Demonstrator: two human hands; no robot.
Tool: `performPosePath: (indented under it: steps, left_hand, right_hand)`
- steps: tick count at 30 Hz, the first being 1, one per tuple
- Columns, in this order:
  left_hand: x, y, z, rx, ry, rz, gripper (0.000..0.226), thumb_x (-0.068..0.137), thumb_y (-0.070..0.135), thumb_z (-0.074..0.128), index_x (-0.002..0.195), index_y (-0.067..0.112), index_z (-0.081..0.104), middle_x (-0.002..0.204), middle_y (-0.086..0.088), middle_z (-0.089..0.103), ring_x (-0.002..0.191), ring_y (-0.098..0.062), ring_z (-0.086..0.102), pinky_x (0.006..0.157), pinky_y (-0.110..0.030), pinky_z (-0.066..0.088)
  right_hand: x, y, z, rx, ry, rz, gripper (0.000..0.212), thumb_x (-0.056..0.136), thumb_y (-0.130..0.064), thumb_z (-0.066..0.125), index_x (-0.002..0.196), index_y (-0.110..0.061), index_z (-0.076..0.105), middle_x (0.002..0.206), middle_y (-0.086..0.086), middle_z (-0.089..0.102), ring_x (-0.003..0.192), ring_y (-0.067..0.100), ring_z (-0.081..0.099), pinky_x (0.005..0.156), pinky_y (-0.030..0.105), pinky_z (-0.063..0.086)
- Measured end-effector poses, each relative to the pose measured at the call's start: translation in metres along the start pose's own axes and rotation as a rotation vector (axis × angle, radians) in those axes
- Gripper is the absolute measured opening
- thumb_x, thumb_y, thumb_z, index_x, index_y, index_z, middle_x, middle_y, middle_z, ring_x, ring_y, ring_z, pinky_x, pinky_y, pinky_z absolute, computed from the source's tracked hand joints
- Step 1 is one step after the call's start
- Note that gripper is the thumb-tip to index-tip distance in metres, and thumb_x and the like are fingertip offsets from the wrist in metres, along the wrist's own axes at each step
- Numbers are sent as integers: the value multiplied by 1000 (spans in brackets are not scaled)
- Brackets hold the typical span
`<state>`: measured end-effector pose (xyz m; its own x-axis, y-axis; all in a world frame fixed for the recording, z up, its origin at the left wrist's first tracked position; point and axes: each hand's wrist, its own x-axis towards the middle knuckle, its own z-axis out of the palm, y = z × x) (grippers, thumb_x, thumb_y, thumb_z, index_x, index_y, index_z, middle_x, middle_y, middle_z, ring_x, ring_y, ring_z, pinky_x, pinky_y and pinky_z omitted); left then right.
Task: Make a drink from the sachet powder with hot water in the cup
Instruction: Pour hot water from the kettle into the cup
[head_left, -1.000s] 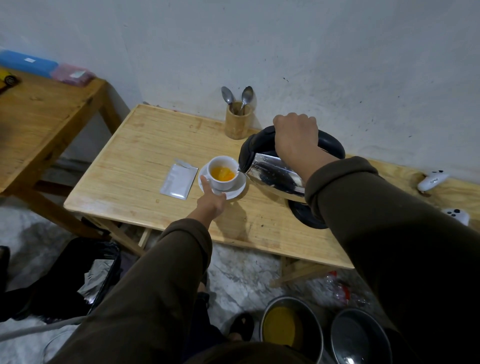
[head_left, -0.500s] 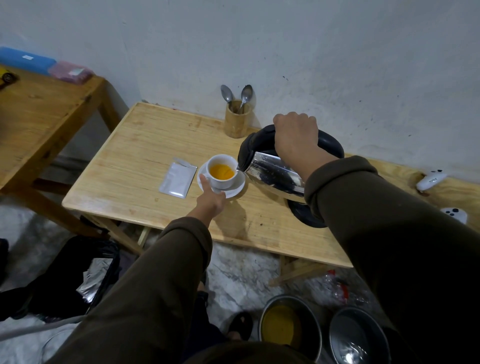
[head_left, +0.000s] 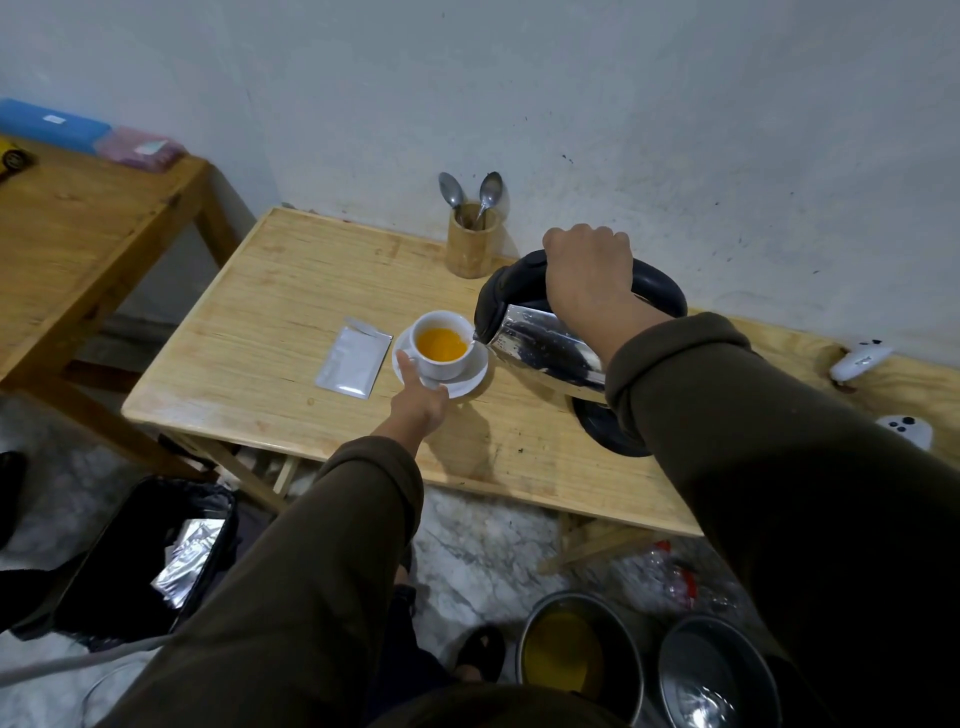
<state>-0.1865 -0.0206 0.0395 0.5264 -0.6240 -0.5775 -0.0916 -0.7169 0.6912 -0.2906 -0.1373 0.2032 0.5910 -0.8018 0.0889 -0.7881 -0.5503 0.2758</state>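
Observation:
A white cup (head_left: 445, 364) holding orange liquid stands on a white saucer (head_left: 470, 381) on the wooden table (head_left: 291, 296). My left hand (head_left: 420, 396) grips the saucer's near rim, thumb beside the cup. My right hand (head_left: 589, 278) is closed on the black handle of a steel kettle (head_left: 545, 345), which is tilted with its spout at the cup's right rim. A silver sachet (head_left: 354, 364), torn at the top, lies flat just left of the saucer.
A wooden holder (head_left: 470, 244) with two spoons stands by the wall. The black kettle base (head_left: 605, 434) lies under my right arm. Two white controllers (head_left: 860, 358) sit at the table's right. Metal pots (head_left: 576, 654) and a black bin (head_left: 150, 556) are on the floor.
The orange liquid in the cup has risen as the tilted kettle stays at its rim. Both hands keep their holds.

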Motion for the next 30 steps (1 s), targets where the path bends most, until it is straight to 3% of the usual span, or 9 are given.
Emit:
performPosePath:
  steps: [15,23,26,30]
  left_hand:
    - [-2,0,0,-21,9,-1,77,102,28,39,153,26,-19,152,-29,33,136,-42,41,108,-45,36]
    - [-3,-2,8,-56,51,-9,77,101,35,38,153,26,-19,153,-28,31,136,-43,40,110,-46,34]
    - [-6,-3,18,-129,102,2,79,99,29,46,155,17,-8,150,-27,36,134,-44,42,109,-45,34]
    - [-9,-6,26,35,82,-96,67,97,16,44,154,7,11,145,-25,45,131,-41,48,105,-42,40]
  right_hand:
    - [-3,4,4,36,24,0,22,91,-6,47,111,-7,54,107,16,62,102,34,57,88,39,43]
    - [-9,33,7,271,-3,135,19,86,-2,48,103,-6,53,101,19,61,98,37,58,86,42,45]
    - [-16,47,12,389,12,245,16,83,-2,49,99,-5,53,98,19,60,98,39,57,84,43,47]
    - [-32,68,19,529,72,406,24,82,-3,51,106,-4,55,105,19,63,98,38,57,82,42,48]
